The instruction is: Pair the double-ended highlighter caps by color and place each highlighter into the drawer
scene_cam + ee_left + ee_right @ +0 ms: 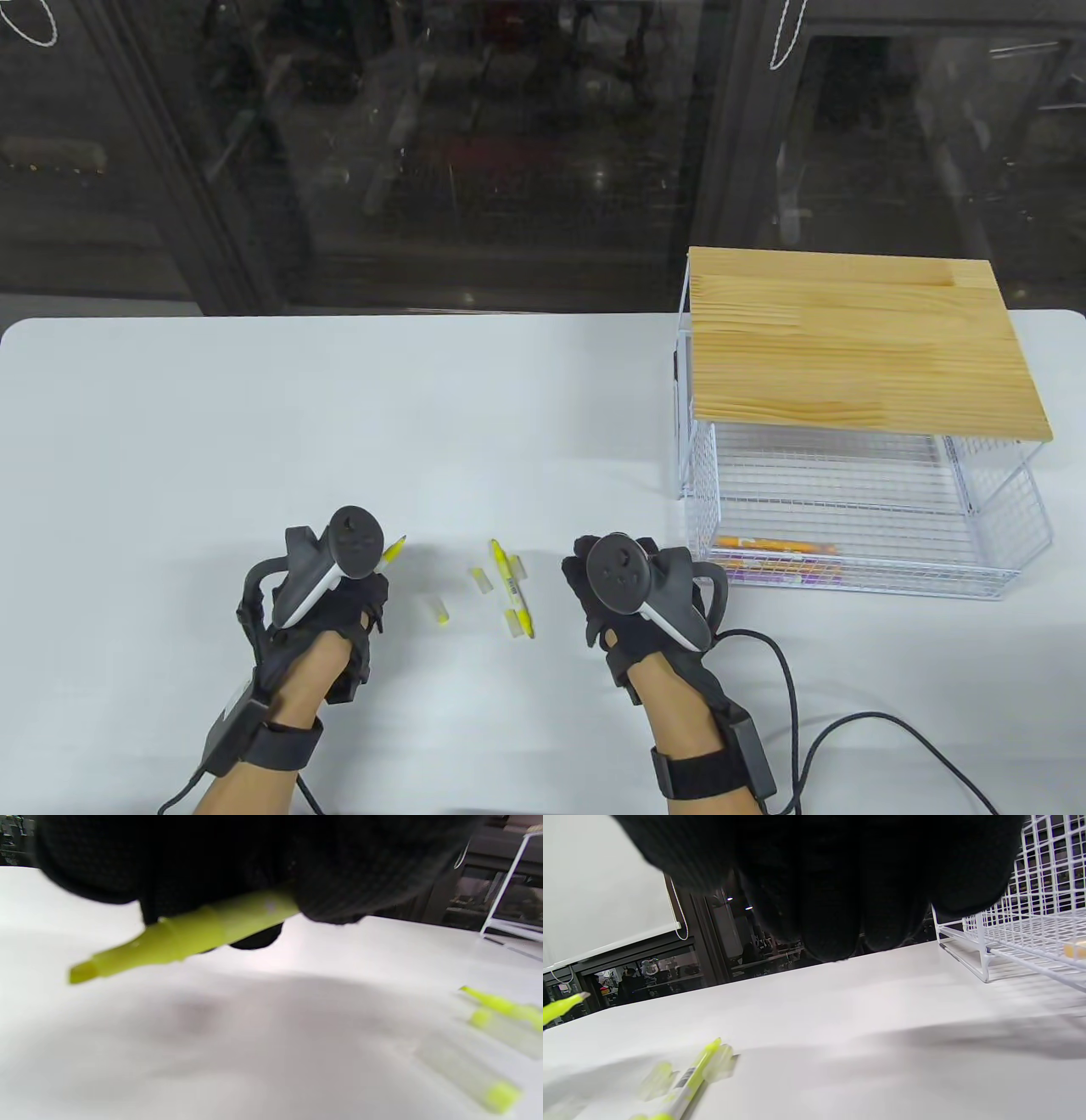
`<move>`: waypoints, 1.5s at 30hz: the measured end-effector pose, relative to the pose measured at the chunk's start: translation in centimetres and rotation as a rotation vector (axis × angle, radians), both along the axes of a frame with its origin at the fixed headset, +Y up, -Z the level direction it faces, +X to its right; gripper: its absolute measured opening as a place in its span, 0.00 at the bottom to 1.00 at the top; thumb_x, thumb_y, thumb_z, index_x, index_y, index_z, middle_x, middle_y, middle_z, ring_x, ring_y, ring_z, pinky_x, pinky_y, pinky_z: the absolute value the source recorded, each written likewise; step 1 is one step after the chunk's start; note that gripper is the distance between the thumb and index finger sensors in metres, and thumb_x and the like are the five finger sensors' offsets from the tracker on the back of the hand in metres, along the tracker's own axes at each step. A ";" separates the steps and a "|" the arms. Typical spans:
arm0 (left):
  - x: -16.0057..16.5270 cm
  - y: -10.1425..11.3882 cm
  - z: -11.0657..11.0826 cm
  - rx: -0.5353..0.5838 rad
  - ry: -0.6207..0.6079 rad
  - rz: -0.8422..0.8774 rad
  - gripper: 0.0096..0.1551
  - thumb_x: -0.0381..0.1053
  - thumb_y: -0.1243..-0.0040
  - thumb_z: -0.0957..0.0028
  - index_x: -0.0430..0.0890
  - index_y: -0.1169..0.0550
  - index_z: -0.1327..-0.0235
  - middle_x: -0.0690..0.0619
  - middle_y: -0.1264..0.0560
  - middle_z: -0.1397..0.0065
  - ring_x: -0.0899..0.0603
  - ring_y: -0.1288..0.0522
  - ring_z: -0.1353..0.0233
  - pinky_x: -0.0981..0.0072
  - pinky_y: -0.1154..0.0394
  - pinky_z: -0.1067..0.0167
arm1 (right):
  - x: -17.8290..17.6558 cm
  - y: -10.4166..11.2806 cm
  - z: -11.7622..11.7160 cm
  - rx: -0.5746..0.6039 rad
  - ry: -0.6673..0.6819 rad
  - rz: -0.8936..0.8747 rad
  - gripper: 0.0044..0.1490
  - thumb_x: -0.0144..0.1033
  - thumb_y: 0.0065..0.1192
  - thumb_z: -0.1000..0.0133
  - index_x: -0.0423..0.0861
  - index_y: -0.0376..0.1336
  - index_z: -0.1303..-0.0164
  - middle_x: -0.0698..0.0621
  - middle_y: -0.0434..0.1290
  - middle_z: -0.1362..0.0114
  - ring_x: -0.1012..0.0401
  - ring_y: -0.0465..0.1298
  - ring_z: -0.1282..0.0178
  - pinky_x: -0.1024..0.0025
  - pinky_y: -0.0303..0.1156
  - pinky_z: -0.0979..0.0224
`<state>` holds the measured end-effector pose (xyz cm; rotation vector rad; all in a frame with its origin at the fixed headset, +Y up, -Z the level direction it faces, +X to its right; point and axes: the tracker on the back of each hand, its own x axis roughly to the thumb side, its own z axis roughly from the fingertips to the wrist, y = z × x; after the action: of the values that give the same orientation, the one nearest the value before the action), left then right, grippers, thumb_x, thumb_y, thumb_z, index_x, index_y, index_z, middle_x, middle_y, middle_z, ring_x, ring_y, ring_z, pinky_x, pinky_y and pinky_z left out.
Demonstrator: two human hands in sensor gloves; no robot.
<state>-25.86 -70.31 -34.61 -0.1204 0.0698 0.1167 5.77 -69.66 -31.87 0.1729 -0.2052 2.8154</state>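
Left hand point(327, 586): gripping an uncapped yellow highlighter point(186, 935) above the white tabletop point(254, 407).
Right hand point(632, 594): empty, fingers loosely curled.
Loose clear yellow-tipped caps point(439, 610): between the hands.
Risk: light caps may skid away; bare tip may mark the tabletop.

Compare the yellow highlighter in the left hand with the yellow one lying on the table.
The held highlighter is gripped by the left hand and lifted off the table; the lying highlighter rests flat, untouched. The held one's body is mostly hidden; the lying one shows full length. Both are yellow with a bare tip.
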 end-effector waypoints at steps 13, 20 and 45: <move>1.3 1.1 1.4 0.115 -0.122 0.039 0.30 0.50 0.27 0.61 0.51 0.19 0.42 0.52 0.15 0.42 0.39 0.16 0.48 0.42 0.20 0.51 | -0.5 -0.2 0.1 -0.010 0.014 0.009 0.31 0.54 0.63 0.47 0.50 0.76 0.40 0.46 0.83 0.37 0.42 0.78 0.38 0.47 0.75 0.39; 1.2 1.6 1.7 0.135 -0.135 0.075 0.29 0.50 0.27 0.61 0.50 0.18 0.42 0.51 0.15 0.42 0.38 0.16 0.48 0.43 0.19 0.53 | -1.2 0.0 0.0 0.005 0.008 0.000 0.31 0.53 0.63 0.47 0.50 0.76 0.40 0.46 0.83 0.38 0.43 0.76 0.37 0.48 0.73 0.38; 1.0 1.5 1.7 0.112 -0.166 0.096 0.29 0.50 0.27 0.61 0.50 0.18 0.42 0.51 0.15 0.42 0.38 0.16 0.48 0.44 0.19 0.54 | -8.9 -3.6 -7.2 -0.192 -0.025 0.282 0.25 0.51 0.73 0.53 0.53 0.78 0.48 0.51 0.83 0.50 0.51 0.79 0.54 0.60 0.78 0.53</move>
<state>-24.89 -68.81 -32.92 -0.0216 -0.1085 0.2056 -3.16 -73.26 -39.04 0.1308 0.0928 3.0964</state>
